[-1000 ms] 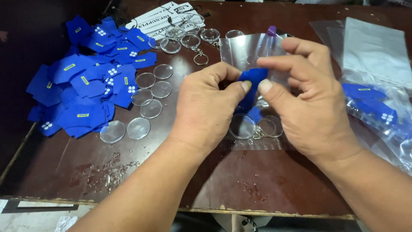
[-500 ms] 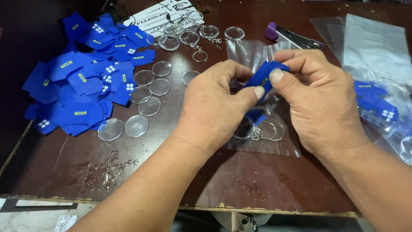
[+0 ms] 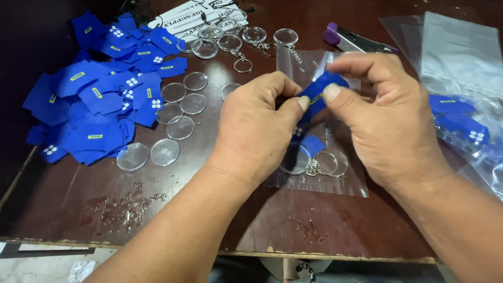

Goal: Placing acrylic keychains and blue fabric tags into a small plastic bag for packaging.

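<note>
Blue card (image 3: pixel 319 90), partly hidden by fingers, is pinched between left hand (image 3: pixel 257 128) and right hand (image 3: pixel 390 123) above a clear bag (image 3: pixel 335 181). Far left, a heap of blue cards (image 3: pixel 94 99), too overlapped to count; beside it seven loose clear discs (image 3: pixel 181 127). Purple stapler (image 3: pixel 348 37) behind; filled bags (image 3: pixel 461 123) cut off right.

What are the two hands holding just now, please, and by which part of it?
A small blue paper piece, folded or curled, pinched between both hands: the left hand grips its lower end with thumb and fingers, the right hand its upper end.
</note>
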